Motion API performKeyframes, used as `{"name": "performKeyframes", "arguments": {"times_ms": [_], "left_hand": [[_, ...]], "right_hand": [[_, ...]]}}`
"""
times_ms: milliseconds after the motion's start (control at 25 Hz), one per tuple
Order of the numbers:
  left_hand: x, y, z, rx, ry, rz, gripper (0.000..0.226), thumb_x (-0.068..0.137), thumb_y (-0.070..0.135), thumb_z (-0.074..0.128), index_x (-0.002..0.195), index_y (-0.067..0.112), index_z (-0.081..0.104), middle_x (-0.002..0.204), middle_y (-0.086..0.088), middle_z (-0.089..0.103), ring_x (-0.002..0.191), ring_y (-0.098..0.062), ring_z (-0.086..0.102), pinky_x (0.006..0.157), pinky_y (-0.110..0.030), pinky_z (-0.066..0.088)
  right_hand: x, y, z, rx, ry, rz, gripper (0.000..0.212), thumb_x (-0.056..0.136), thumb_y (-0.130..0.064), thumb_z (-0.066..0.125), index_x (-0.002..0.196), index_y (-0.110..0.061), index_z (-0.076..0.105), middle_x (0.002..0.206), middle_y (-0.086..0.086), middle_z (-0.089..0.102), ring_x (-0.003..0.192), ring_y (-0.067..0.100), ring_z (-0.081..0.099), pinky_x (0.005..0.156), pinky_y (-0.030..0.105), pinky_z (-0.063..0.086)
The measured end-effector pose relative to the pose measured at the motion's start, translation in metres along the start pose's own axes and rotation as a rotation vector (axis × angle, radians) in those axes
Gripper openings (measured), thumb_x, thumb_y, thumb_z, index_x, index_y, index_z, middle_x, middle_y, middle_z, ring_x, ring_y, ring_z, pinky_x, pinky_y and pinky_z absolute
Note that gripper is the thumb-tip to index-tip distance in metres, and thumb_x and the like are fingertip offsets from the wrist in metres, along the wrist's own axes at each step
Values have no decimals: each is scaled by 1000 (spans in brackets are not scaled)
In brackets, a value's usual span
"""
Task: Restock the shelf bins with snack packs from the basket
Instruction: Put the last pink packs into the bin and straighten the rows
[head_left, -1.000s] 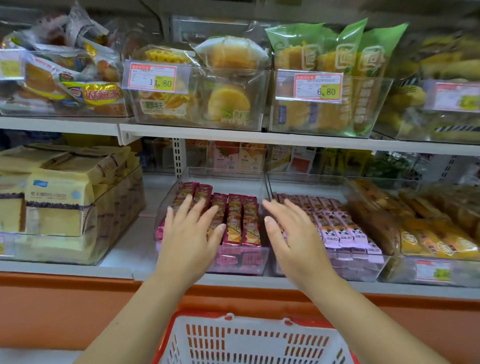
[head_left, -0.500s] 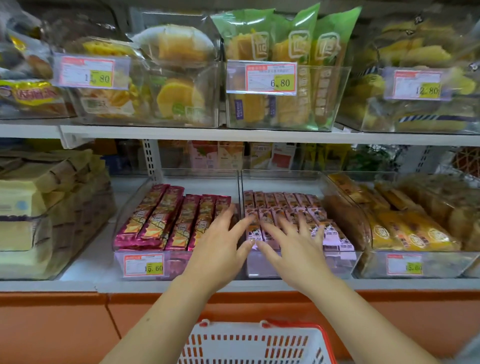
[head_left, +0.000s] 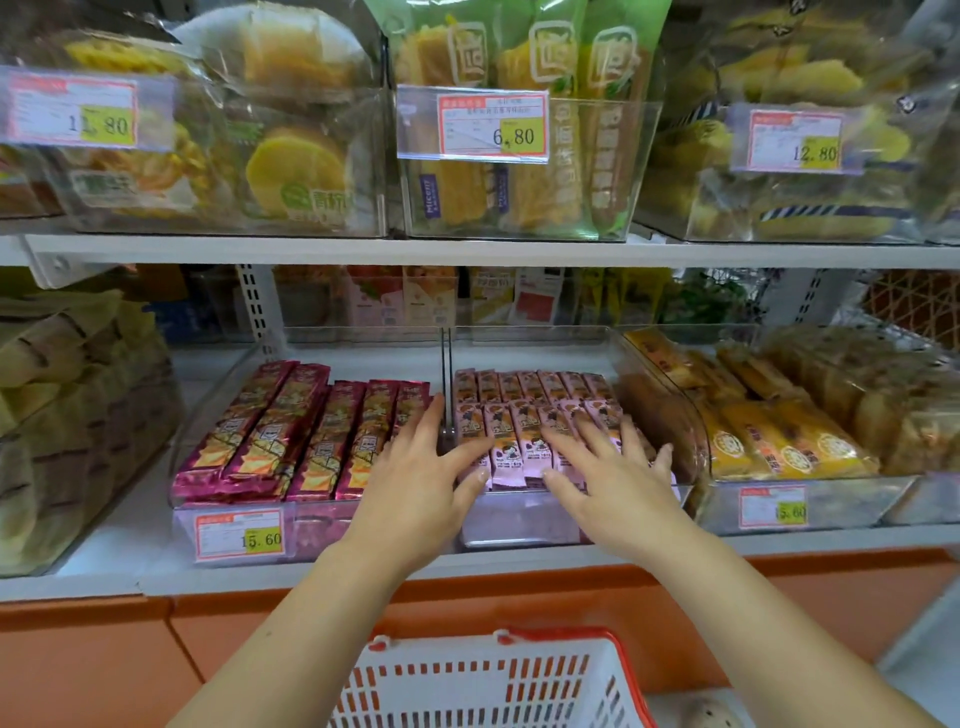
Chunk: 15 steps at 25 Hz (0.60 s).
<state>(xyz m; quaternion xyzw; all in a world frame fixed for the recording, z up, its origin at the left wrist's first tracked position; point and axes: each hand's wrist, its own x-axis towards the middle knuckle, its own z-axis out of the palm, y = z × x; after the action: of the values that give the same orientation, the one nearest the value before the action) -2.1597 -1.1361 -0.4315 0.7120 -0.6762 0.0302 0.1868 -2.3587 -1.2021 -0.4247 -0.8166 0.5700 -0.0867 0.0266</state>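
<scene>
At the left of the lower shelf, long magenta foil packs lie in rows in their clear bin. Our left hand rests flat across the wall between that bin and the next, its fingers spread and straight, gripping nothing. Below, the red-and-white basket shows no packs in the part we can see. Small pink snack packs fill the middle bin in two rows. We judge them light, soft-wrapped, slippery and easily crushed, best levelled with flat palms or pinched by their crimped ends. Our right hand lies on them, fingers wide, holding nothing. Yellow wrapped cakes sit further right.
</scene>
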Motion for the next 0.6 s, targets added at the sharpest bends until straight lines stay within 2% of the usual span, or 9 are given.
{"name": "performKeyframes", "arguments": {"times_ms": [200,360,440,520,600], "left_hand": [[-1,2,6,15,26,-23,45,93,58,38,138,52,36,161,0,0,146,-24,10,117,-43,19],[-2,5,10,31,66,-22,45,94,57,38,139,51,36,161,0,-2,147,-23,1,119,-43,14],[-2,5,12,60,84,9,44,95,57,36,139,54,34,161,2,-5,148,-23,-3,119,-47,14],[-1,6,14,83,75,24,44,94,58,33,139,56,31,161,4,-7,148,-24,-3,118,-49,16],[-1,8,16,99,69,19,44,94,59,31,138,57,31,161,4,-6,148,-24,-1,118,-50,17]], "right_hand": [[-6,3,3,-15,8,-62,52,94,-64,22,144,-56,11,161,-11,3,147,30,-14,112,65,-7],[-3,3,2,35,6,-57,51,93,-64,28,142,-55,18,161,-9,5,147,31,-12,112,65,-7],[-2,1,4,12,10,-68,52,93,-64,28,142,-57,14,161,-7,3,147,32,-13,112,66,-7],[-3,1,5,-13,8,-93,52,93,-64,25,142,-58,10,161,-7,3,147,31,-14,111,68,-7],[-3,3,1,17,-4,-104,49,93,-64,27,141,-59,15,161,-9,4,147,30,-14,111,68,-8]]}}
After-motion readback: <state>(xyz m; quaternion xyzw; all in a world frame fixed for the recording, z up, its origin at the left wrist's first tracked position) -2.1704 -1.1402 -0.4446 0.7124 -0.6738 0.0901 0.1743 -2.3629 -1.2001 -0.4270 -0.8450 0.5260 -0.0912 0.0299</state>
